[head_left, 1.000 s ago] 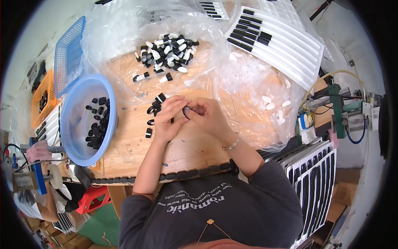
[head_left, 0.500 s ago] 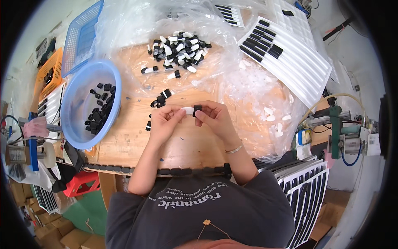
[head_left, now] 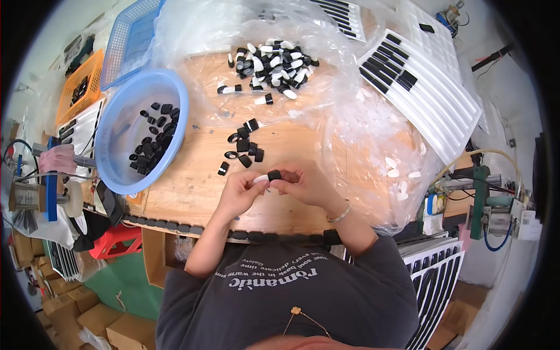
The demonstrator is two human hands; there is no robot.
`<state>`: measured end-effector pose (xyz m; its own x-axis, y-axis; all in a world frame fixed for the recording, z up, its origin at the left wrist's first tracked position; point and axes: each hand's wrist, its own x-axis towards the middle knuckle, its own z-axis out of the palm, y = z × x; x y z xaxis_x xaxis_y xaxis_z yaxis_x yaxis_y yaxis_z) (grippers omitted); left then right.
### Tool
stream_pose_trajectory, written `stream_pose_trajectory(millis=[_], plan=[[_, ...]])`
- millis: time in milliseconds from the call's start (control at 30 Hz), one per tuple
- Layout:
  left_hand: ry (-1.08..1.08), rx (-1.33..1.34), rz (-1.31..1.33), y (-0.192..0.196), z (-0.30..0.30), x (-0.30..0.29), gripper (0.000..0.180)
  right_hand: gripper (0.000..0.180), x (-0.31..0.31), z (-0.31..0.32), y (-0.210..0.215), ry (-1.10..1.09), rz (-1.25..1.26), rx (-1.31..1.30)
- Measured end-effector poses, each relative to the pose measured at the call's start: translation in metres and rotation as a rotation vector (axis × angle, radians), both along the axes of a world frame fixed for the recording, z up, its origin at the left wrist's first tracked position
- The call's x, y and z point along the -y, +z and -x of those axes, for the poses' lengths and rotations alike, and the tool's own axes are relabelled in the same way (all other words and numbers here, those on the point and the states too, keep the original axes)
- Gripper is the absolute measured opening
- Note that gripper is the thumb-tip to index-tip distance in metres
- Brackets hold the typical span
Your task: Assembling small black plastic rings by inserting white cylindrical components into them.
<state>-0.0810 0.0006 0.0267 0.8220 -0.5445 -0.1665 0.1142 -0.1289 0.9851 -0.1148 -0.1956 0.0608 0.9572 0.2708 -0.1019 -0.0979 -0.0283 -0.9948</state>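
Note:
Both my hands are close together over the near middle of the wooden table. My left hand (head_left: 244, 190) pinches a white oval piece (head_left: 260, 179) between thumb and fingers. A small black cap-like piece (head_left: 274, 175) adjoins it, held by the thumb and fingers of my right hand (head_left: 303, 183). Whether the white piece sits inside the black one is hard to tell. Just beyond my hands lie several loose black rings and caps (head_left: 242, 146). Farther off, a pile of black caps with white oval pieces (head_left: 274, 65) rests on the table.
A blue basin (head_left: 182, 116) with black pieces stands at the left, near a blue basket (head_left: 131, 41) and an orange basket (head_left: 87, 87). Clear plastic sheeting (head_left: 373, 140) with loose white ovals (head_left: 393, 172) covers the right. White ribbed trays (head_left: 431, 105) with black pieces lie beyond.
My hands have come nearer to my body, still holding the black and white pieces. More loose black pieces show beyond them. The whole view has shifted slightly.

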Motion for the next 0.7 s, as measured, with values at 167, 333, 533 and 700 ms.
stream_pose_trajectory(millis=[167, 333, 533, 700], plan=[[0.094, -0.157, 0.176, -0.016, 0.031, -0.012, 0.004, 0.016, -0.01, 0.011, 0.0, 0.108, 0.041, -0.121], [0.193, 0.058, 0.013, -0.013, 0.017, -0.007, 0.013, 0.018, -0.01, -0.031, 0.014, -0.043, 0.123, -0.183], [0.14, 0.959, -0.469, -0.015, -0.036, -0.003, 0.041, 0.057, 0.03, -0.113, 0.034, -0.658, 0.397, 0.473], [0.0, 1.052, -0.524, -0.033, -0.036, -0.009, 0.036, 0.026, 0.116, -0.055, -0.009, -0.811, 0.468, 0.323]])
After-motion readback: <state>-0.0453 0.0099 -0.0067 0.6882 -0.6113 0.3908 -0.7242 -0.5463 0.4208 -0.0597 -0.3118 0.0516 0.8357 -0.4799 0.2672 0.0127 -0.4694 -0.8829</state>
